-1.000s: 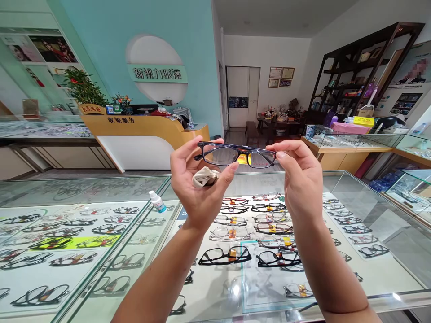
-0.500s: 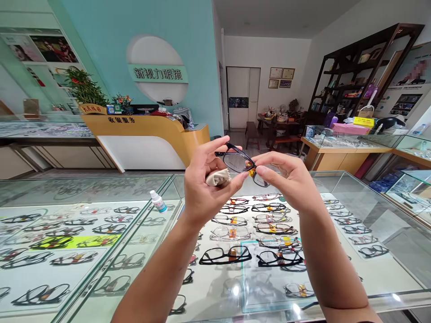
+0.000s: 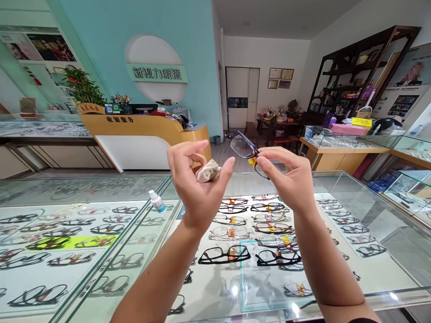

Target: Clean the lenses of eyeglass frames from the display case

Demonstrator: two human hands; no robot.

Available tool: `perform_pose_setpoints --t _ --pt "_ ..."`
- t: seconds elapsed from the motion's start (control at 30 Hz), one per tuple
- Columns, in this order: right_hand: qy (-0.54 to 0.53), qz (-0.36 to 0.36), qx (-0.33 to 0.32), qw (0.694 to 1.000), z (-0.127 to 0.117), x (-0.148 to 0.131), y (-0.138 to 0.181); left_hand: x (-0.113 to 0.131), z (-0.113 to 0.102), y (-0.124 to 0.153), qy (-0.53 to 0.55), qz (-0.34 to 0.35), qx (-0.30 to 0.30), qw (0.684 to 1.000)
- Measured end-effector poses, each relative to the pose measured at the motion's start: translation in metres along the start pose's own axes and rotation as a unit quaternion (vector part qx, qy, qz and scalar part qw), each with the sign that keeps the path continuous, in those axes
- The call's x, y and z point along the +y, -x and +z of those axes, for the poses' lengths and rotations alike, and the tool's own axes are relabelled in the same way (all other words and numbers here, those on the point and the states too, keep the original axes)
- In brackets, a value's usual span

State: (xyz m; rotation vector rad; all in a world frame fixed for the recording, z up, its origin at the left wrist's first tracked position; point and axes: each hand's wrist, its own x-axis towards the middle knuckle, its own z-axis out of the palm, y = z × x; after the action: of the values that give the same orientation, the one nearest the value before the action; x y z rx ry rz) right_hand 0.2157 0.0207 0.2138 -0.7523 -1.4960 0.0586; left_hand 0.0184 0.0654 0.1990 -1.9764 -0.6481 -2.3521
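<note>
My right hand (image 3: 291,179) pinches a pair of dark-framed glasses (image 3: 245,149) at the bridge, beside an orange tag, and holds them up at chest height with one lens pointing up and left. My left hand (image 3: 198,184) is raised next to them and curls round a small crumpled beige cloth (image 3: 208,171); its fingers no longer touch the frame. Both hands hover above a glass display counter (image 3: 353,269) full of spectacle frames.
A small white spray bottle (image 3: 157,201) stands on the counter glass left of my left wrist. More glass cases run along the left and right. A yellow reception desk (image 3: 141,134) with plants stands behind, dark shelving at the back right.
The glasses were held level by both hands; my left hand has let go and kept only the cloth. My right hand shifted to the bridge and turned the frame end-on, then lifted it.
</note>
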Motion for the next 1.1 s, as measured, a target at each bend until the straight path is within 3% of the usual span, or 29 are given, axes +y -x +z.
perform_pose_setpoints --t 0.03,0.1,0.17,0.23,0.37,0.6,0.73,0.83,0.93,1.1 --pt "0.015 -0.011 0.022 1.0 0.002 -0.001 0.001 0.004 0.0 0.001 -0.009 0.008 0.004 1.0" --pt "0.049 -0.038 0.043 0.997 0.008 -0.002 0.004 0.014 0.0 0.002 -0.005 -0.016 -0.055 0.998" --pt "0.091 -0.067 0.045 0.993 0.013 -0.003 0.008 0.022 0.002 0.003 0.022 -0.082 -0.129 0.988" --pt "0.133 -0.093 0.048 0.986 0.019 -0.004 0.012 0.027 0.005 0.004 0.057 -0.156 -0.152 0.974" --pt "0.177 -0.128 0.048 0.975 0.028 -0.006 0.018 0.027 0.009 0.003 0.099 -0.233 -0.124 0.959" --pt "0.14 -0.12 0.014 0.983 0.031 -0.015 0.021 0.017 0.007 -0.001 0.111 -0.258 -0.07 0.957" --pt "0.122 -0.114 0.048 0.985 0.024 -0.02 0.019 0.02 0.001 -0.006 0.103 -0.249 -0.08 0.96" --pt "0.126 -0.103 0.085 0.983 0.014 -0.024 0.018 0.028 -0.007 -0.01 0.073 -0.206 -0.13 0.967" --pt "0.131 -0.101 0.072 0.984 0.003 -0.032 0.018 0.039 -0.019 -0.014 0.021 -0.147 -0.22 0.964" --pt "0.14 -0.069 0.021 0.988 -0.027 -0.036 0.029 0.049 -0.048 -0.015 -0.051 -0.139 -0.4 0.904"
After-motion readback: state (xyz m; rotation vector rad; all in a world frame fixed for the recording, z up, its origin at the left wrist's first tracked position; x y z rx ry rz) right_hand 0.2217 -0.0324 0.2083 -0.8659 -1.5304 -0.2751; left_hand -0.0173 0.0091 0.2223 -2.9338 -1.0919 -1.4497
